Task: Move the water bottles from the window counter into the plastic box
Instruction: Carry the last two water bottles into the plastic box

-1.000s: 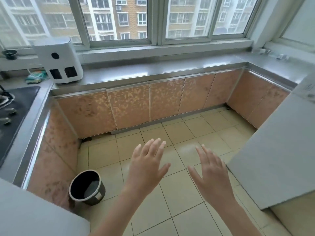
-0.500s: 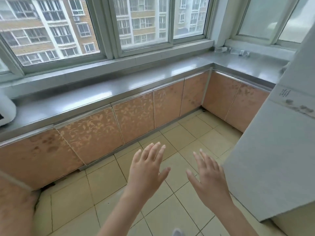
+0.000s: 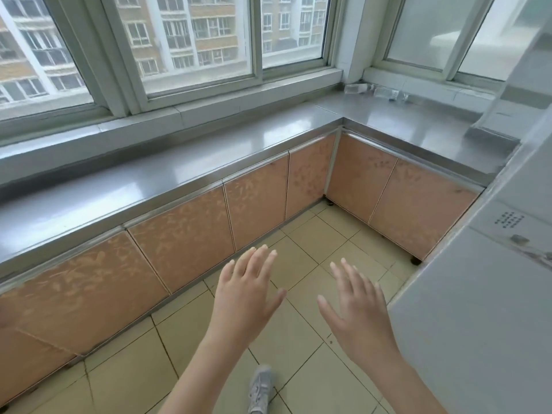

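Both hands hover over the tiled floor [image 3: 301,234], fingers spread and holding nothing: left hand [image 3: 245,297], right hand [image 3: 358,315]. The water bottles [image 3: 373,91] lie far right on the steel worktop [image 3: 209,171], under the window.

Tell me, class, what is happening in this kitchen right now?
A person stands on the tiled floor with the left hand and right hand held out open, holding nothing. A few clear plastic water bottles lie on their sides at the back of the grey steel window counter, in the far corner under the window. No hand is near them yet, and no plastic box is in view.
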`<state>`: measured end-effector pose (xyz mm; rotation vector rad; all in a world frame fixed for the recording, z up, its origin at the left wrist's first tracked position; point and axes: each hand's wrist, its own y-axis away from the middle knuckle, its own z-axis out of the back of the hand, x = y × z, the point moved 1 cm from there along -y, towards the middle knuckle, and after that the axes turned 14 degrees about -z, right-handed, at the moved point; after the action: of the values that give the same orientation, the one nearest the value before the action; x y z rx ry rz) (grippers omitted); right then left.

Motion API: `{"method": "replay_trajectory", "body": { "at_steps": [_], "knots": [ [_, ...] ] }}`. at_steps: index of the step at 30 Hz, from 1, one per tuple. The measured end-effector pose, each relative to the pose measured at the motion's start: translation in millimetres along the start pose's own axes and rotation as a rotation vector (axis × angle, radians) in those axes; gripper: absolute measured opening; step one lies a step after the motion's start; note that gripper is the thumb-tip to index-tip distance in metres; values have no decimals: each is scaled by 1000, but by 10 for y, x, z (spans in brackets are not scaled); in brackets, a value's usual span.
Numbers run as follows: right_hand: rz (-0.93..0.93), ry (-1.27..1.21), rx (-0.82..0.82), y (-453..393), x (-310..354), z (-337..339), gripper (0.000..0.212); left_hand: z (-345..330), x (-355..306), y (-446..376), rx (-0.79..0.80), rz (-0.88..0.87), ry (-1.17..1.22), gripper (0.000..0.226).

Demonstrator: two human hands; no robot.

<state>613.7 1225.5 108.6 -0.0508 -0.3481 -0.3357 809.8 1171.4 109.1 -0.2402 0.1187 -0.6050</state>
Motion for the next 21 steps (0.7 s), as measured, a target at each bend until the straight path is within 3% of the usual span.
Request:
{"method": "replay_trajectory", "body": {
  "at_steps": [11, 21],
  "knots": [
    [-146, -13, -74, -2183, 214, -19, 75, -581, 843, -2277, 21, -192, 52, 65],
    [-268, -5, -80, -3933, -192, 79, 80, -1050, 994, -4223, 36, -266, 67, 66]
  ]
}}
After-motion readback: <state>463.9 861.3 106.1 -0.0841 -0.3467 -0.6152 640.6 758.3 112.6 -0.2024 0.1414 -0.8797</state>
